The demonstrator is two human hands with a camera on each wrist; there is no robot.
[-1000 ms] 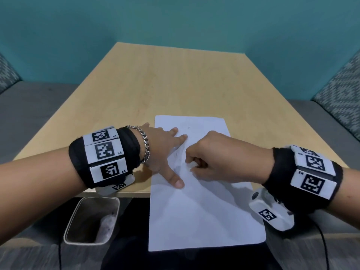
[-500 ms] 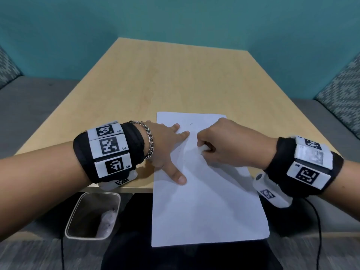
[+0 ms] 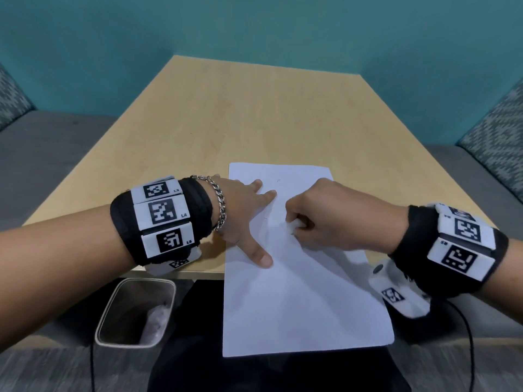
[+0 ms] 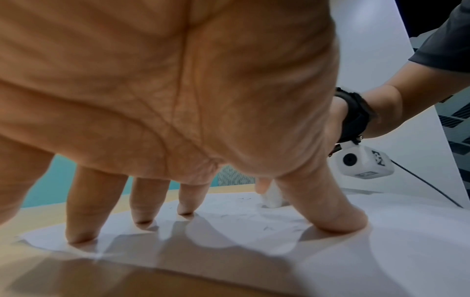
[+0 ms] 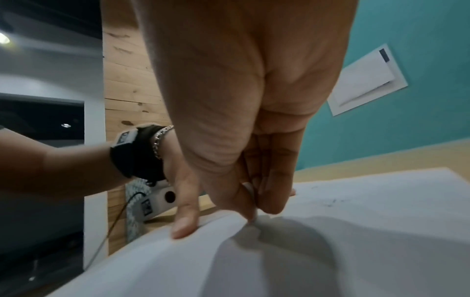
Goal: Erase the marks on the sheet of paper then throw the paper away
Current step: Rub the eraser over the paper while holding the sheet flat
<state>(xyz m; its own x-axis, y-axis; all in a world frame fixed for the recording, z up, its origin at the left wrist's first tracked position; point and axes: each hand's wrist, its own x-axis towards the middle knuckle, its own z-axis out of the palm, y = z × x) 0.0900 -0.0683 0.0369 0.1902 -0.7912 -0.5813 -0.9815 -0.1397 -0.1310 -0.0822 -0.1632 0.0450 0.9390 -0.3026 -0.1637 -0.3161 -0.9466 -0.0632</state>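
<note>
Since the earlier frame our right hand (image 3: 334, 213) has slid its eraser (image 3: 291, 225) farther up the paper (image 3: 297, 292), so rubbing continues. Our left hand (image 3: 243, 210) presses beside it, fingers (image 4: 81, 231) spread flat. Right fingers pinch the mostly hidden eraser. Faint marks (image 4: 267, 228) remain, hard to read. Half the paper overhangs the tabletop (image 3: 226, 114).

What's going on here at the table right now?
A person is rubbing pencil marks off a white sheet of paper lying on the light wooden table, with its near end hanging over the table's edge. The left hand presses the sheet flat with spread fingers, while the right hand pinches a small white eraser against it. Faint marks still show near the sheet's far end. A grey waste bin stands on the floor, left of the sheet.
</note>
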